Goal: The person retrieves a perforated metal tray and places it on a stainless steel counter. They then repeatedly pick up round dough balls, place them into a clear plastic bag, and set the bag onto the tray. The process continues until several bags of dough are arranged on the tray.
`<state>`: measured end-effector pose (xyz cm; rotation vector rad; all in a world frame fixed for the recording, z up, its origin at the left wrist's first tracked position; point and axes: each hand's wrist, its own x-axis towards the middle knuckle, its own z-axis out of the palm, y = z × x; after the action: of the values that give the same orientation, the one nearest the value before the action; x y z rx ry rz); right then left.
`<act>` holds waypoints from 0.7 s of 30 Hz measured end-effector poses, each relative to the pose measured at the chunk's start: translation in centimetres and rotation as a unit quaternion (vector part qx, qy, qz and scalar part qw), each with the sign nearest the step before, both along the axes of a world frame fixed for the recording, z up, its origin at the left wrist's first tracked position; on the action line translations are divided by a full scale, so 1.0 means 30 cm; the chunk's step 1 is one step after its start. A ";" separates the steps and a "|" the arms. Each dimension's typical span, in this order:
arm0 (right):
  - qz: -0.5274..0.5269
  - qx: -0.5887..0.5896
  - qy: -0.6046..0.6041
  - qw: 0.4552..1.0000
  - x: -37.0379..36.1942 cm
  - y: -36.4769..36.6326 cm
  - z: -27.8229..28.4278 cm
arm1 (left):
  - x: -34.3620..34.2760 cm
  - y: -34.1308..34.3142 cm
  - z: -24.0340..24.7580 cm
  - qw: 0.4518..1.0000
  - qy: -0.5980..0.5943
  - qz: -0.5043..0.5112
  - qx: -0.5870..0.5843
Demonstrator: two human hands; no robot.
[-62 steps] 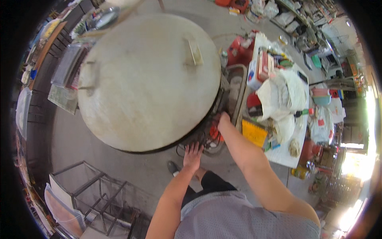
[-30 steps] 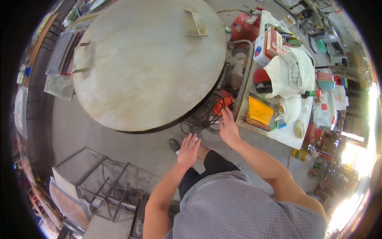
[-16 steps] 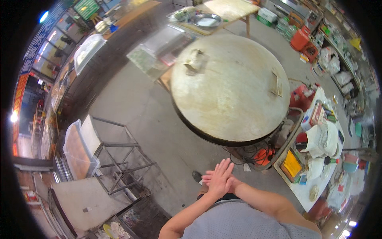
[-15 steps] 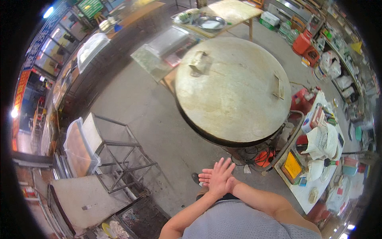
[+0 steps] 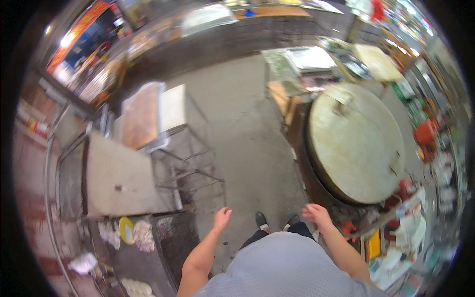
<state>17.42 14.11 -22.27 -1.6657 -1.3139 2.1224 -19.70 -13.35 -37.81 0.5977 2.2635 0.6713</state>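
My left hand (image 5: 222,218) hangs above the floor with its fingers curled in and nothing visible in them. Level with it on the right is my right hand (image 5: 317,216), slightly blurred; its fingers are loosely bent and a little apart, holding nothing that I can see. The two hands are well separated, one at each side of my grey shirt. Beyond my right hand stands a big round pan with a metal lid (image 5: 355,143); hand and lid look apart. Nearest to my left hand are the thin metal legs of a stand (image 5: 190,173).
Left of me are a pale tabletop (image 5: 118,173), a brown board (image 5: 141,116) in clear plastic, and a low dark surface with a yellow-rimmed dish (image 5: 126,230) and cloths. A grey floor strip (image 5: 247,123) leads to a long counter (image 5: 213,44). A cluttered side table lies right, with a yellow item (image 5: 374,244).
My hands were pressed together in front of me; now they have parted to either side. My view has swung left, so the lidded pan appears farther right and the left-hand tables show more.
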 end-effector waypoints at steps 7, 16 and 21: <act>0.023 -0.041 -0.045 0.998 -0.031 0.069 -0.168 | 0.069 -0.640 -0.224 0.880 -0.200 0.423 -0.076; 0.598 0.314 -0.074 0.734 -0.793 0.151 -0.556 | 0.641 -0.691 -0.139 0.795 -0.292 0.533 -0.004; 0.664 0.453 0.008 0.594 -1.417 -0.172 -0.401 | 0.857 -0.752 -0.147 0.718 -0.309 0.618 0.086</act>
<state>-25.08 8.94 -34.29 -0.0057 -3.3522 0.9653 6.01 -35.93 -42.22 -1.1041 1.6648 1.4217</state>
